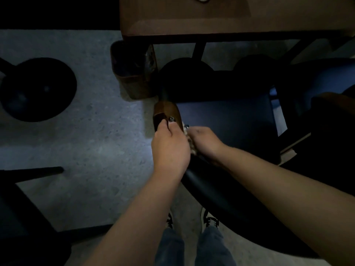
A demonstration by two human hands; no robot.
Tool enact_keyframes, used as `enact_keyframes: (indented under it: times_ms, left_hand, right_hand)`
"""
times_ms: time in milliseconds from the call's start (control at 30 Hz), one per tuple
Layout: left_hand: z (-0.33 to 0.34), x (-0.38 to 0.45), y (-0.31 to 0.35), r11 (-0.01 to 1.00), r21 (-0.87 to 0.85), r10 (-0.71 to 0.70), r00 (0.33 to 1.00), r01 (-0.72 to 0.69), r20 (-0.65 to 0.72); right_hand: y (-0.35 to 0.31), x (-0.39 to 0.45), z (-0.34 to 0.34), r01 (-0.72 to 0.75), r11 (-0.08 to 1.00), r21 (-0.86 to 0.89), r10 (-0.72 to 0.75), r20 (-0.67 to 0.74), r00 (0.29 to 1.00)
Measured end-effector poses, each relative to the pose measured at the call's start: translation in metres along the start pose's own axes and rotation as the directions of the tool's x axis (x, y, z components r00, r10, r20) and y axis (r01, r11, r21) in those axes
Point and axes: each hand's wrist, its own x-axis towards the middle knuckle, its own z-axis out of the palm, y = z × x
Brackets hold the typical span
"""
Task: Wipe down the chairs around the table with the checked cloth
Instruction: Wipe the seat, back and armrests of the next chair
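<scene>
A dark blue chair (226, 120) with a black backrest (207, 189) stands below me, pushed toward the brown table (192, 20). Its left armrest (166, 110) is brown wood with a metal bolt. My left hand (169, 146) grips the end of that armrest, fingers curled round it. Just to the right, my right hand (203, 140) holds the checked cloth (189, 140) against the armrest's inner side. Only small pale bits of the cloth show between the two hands.
A brown waste bin (134, 73) stands on the floor beside the table leg, just beyond the armrest. A second blue chair (317, 87) is at the right. A round black stool (36, 89) is at the left, and another dark chair (23, 208) at the lower left.
</scene>
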Motion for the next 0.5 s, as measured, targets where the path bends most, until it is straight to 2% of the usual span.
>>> enact_keyframes:
  times_ms: [100, 200, 267, 400, 500]
  left_hand:
    - [-0.001, 0.000, 0.002, 1.000, 0.002, -0.021, 1.000, 0.021, 0.017]
    - [-0.001, 0.000, 0.005, 1.000, -0.009, -0.011, 1.000, 0.011, 0.009]
    - [-0.002, -0.002, 0.006, 0.999, -0.039, -0.019, 1.000, 0.019, 0.004]
    - [-0.004, -0.004, 0.006, 0.993, -0.102, -0.055, 0.998, 0.057, 0.021]
    - [-0.004, -0.003, 0.005, 0.987, -0.139, -0.073, 0.996, 0.080, 0.055]
  right_hand:
    - [-0.008, -0.030, -0.025, 0.202, 0.955, -0.218, -0.203, 0.020, 0.979]
    - [-0.012, -0.055, -0.033, 0.284, 0.890, -0.358, -0.244, 0.153, 0.958]
    - [-0.006, -0.060, -0.025, 0.271, 0.830, -0.487, -0.203, 0.189, 0.961]
    - [0.001, -0.037, -0.016, 0.165, 0.860, -0.484, -0.066, 0.216, 0.974]
    - [0.010, -0.013, -0.018, 0.002, 0.861, -0.509, 0.107, 0.185, 0.977]
